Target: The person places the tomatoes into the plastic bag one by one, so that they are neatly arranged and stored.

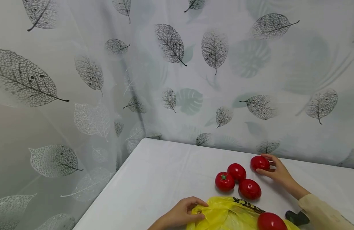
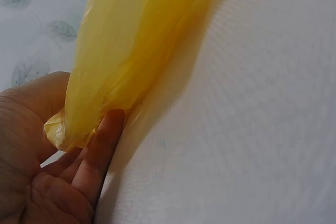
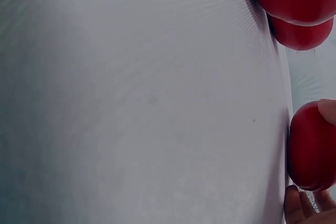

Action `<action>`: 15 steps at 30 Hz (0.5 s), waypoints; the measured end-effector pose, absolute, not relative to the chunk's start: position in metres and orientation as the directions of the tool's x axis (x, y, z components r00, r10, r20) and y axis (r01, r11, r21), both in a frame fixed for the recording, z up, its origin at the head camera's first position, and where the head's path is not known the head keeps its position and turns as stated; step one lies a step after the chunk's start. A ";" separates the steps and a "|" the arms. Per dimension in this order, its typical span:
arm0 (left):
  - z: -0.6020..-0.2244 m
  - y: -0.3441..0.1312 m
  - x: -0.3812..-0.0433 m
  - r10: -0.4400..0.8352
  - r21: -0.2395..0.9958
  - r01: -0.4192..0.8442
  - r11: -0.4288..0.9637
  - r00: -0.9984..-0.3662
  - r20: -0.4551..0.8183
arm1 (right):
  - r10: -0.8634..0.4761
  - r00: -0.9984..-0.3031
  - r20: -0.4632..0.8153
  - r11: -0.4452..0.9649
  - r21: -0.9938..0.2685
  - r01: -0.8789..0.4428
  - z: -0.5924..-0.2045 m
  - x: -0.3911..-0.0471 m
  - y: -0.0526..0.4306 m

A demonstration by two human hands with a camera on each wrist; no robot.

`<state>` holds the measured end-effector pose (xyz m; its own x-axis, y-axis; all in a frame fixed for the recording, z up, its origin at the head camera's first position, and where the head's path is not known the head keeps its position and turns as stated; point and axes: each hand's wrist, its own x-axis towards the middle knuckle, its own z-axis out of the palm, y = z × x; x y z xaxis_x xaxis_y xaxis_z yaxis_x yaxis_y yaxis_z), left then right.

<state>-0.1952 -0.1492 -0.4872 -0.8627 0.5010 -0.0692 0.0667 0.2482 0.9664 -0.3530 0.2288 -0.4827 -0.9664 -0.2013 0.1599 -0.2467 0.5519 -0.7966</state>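
My left hand (image 1: pixel 181 212) grips the edge of a yellow plastic bag (image 1: pixel 220 212), pinching a bunched part between thumb and fingers. In the left wrist view the yellow bag (image 2: pixel 113 40) rises from the fingers, close over the white surface. Far out on the right, my right hand (image 1: pixel 278 174) holds a shiny red tomato (image 1: pixel 259 162), its thumb and fingers around the near side. That tomato (image 3: pixel 312 148) shows at the right edge of the right wrist view, fingertips below it. Toward the left sit a tomato with a green stem (image 1: pixel 224 182) and two more red ones (image 1: pixel 237 172).
Another red tomato (image 1: pixel 271 222) lies on the bag at the bottom edge. A dark object (image 1: pixel 297 218) is beside the right sleeve. The white table (image 1: pixel 156 172) ends at a leaf-patterned curtain (image 1: pixel 194 80) behind and to the left.
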 end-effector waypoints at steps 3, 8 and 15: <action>-0.486 -0.149 -0.194 0.492 0.966 0.052 0.252 -0.867 -0.082 | -0.190 -0.969 0.158 0.555 -0.797 -0.239 -0.483 -0.354 0.227; -0.485 -0.148 -0.192 0.489 0.968 0.041 0.248 -0.868 -0.088 | -0.191 -0.969 0.159 0.554 -0.797 -0.240 -0.484 -0.355 0.227; -0.486 -0.148 -0.194 0.485 0.963 0.042 0.265 -0.869 -0.096 | -0.191 -0.970 0.150 0.562 -0.794 -0.234 -0.484 -0.354 0.228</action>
<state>-0.1936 -0.1478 -0.4858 -0.8691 0.4852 -0.0962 0.0415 0.2654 0.9632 -0.3544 0.2278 -0.4842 -0.9700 -0.1910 0.1502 -0.2335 0.5616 -0.7937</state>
